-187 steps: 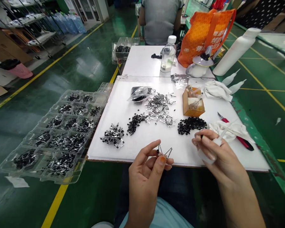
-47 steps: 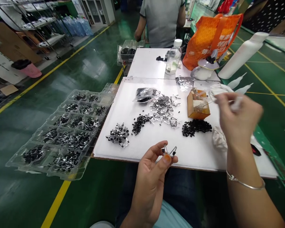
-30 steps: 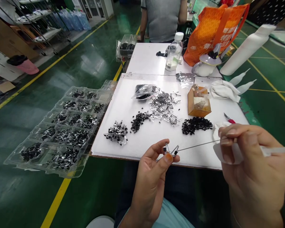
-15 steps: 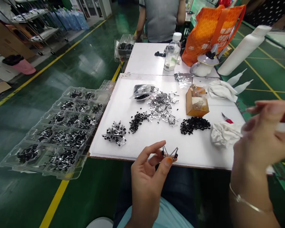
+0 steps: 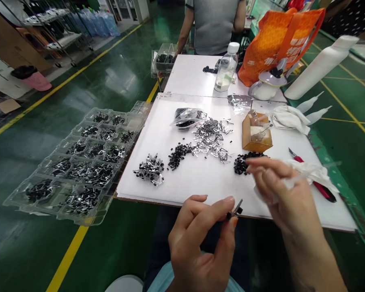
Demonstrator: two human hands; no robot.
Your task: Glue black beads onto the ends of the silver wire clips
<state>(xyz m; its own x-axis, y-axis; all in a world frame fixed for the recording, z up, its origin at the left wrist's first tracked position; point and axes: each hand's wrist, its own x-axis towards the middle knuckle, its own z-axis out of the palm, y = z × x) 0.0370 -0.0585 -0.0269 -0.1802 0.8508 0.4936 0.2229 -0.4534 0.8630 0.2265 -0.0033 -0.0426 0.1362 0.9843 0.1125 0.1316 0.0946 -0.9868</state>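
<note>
Between thumb and fingertips, my left hand [image 5: 203,239] pinches a small bent metal clip [image 5: 237,207] with black end caps, just in front of the table's near edge. My right hand [image 5: 287,194] is raised close by on the right, fingers closed around a slim translucent plastic tube [image 5: 298,178]. Blur hides the tube's exact kind. Behind those fingers lies a pile of small black caps [image 5: 245,162], partly covered. Other black caps [image 5: 179,156] and loose bent metal wires [image 5: 211,136] lie mid-table. Capped clips [image 5: 150,169] form a heap at the left.
A compartment tray [image 5: 57,198] of metal pieces is left of the table. Red-handled pliers [image 5: 324,191] and a white cloth [image 5: 319,173] lie right. Farther back are a small box [image 5: 255,142], a plastic bag [image 5: 187,117], bottles [image 5: 226,71], an orange bag [image 5: 273,44] and a seated person [image 5: 214,24].
My right hand has come left and inward with the tube, toward my left hand. My left hand has moved slightly right and turned the clip. More of the pliers' handle shows beside the cloth.
</note>
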